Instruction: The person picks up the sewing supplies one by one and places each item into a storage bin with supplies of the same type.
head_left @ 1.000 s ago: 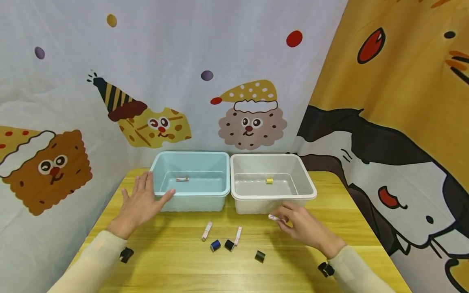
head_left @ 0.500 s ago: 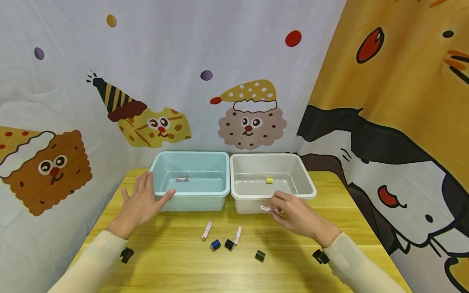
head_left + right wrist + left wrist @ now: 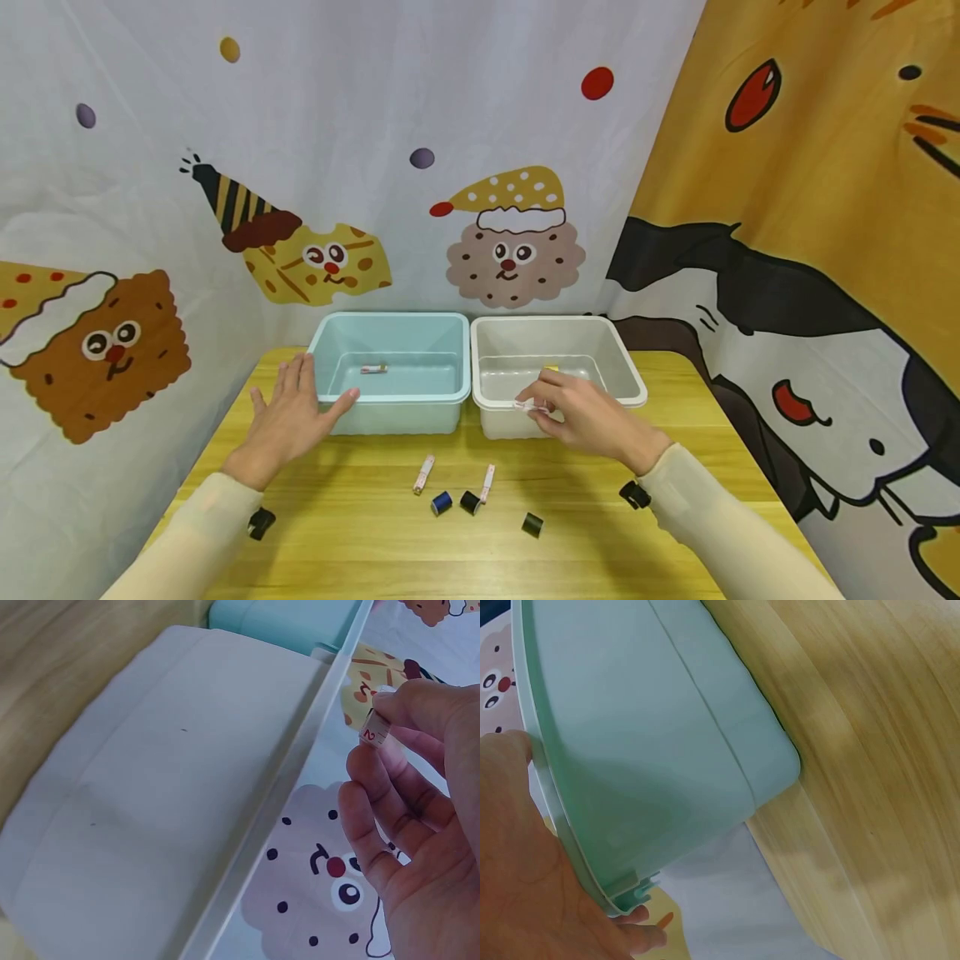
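"White folded tape [image 3: 374,730] — how would it handle?"

"Light, I'd judge. Bendy material, stiffened by folding; hardly fragile, perhaps slick. Best taken by its narrow edges, thumb against fingertip."

"Looks?"

"Small pale strip, red 2 and dark ticks showing. Right hand [image 3: 581,412] pinches it at its fingertips, six o'clock of the grey bin [image 3: 618,401], by the front rim — touching or not, can't tell."

"Other hand?"

"Left hand [image 3: 285,417], fingers spread, resting on the blue bin [image 3: 420,397] around its eight o'clock."

"Further out?"

"Two similar strips [image 3: 423,475], three spools [image 3: 532,524], lying on the table [image 3: 375,550] towards six o'clock."
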Demonstrator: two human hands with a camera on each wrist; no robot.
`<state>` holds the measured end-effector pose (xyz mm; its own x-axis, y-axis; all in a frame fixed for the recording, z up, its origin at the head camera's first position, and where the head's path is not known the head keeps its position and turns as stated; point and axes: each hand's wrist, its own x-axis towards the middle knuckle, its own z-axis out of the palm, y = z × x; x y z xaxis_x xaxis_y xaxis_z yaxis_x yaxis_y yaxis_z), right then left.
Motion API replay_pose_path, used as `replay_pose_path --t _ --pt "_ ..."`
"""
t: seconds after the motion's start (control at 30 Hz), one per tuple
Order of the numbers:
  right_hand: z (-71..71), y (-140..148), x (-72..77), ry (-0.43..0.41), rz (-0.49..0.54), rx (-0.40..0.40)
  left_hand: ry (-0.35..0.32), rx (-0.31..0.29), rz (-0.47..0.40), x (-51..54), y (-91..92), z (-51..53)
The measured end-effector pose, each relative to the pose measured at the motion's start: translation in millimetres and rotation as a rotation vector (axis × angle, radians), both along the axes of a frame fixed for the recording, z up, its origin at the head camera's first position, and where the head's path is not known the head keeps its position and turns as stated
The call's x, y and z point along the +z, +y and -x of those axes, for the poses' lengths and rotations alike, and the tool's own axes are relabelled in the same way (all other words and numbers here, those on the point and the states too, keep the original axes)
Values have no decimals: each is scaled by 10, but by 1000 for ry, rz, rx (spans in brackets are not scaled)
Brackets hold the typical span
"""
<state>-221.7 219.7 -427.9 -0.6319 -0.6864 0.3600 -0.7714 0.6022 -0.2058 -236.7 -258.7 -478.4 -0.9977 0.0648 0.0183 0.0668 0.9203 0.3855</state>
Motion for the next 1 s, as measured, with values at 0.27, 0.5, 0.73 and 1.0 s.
replay_pose_path --t 0.27,0.5,0.73,1.0 --pt "172 -193 123 -2 -15 11 6 0 6 4 3 -5" --pt "339 -383 197 -22 11 58 13 -4 15 9 14 5" --pt "503 -559 265 -27 17 96 7 -2 7 -2 16 18" --pt "616 -732 325 -7 -18 118 18 9 6 -14 4 6"
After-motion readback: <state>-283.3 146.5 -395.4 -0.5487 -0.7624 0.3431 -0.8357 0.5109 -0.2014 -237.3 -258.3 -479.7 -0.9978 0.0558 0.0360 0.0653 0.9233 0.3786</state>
